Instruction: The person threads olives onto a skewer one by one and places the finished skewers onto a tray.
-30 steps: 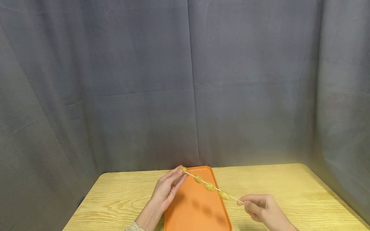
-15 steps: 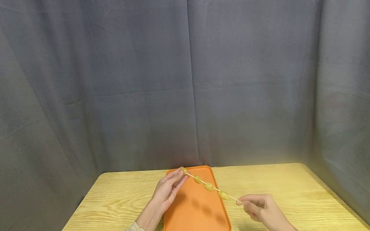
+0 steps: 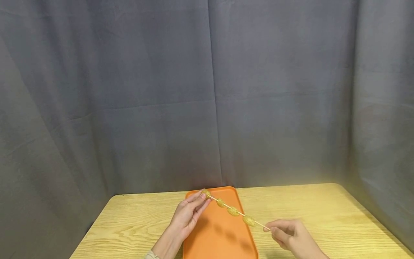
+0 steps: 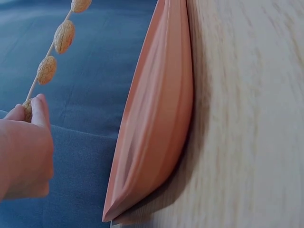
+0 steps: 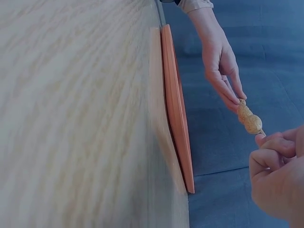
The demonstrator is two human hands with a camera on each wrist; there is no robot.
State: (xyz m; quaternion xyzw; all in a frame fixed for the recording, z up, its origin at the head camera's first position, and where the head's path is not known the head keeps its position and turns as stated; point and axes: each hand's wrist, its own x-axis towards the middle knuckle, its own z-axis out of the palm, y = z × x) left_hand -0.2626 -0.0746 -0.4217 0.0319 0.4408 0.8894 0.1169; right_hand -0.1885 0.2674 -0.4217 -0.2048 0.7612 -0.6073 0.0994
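A thin pale skewer [image 3: 240,214] slants above the orange tray [image 3: 223,244], its left end higher in the head view. Several oval, wrinkled tan pieces [image 4: 64,36] are threaded on it, spaced apart; their exact kind is unclear. My left hand [image 3: 187,217] pinches the end piece [image 3: 206,194] between thumb and fingers, partly covering it. On the other side, my right hand [image 3: 292,235] pinches the bare end of the stick between thumb and index finger, the other fingers curled. Neither hand touches the tray in the wrist views.
Under the tray is a light wood-grain table [image 3: 136,219]. Grey curtains [image 3: 161,90] hang behind the table and on both sides. Shadows of the skewered pieces fall on the tray.
Both hands keep their grip on the skewer. The right hand and the skewer's right part have shifted very slightly left and down in the head view; otherwise little differs.
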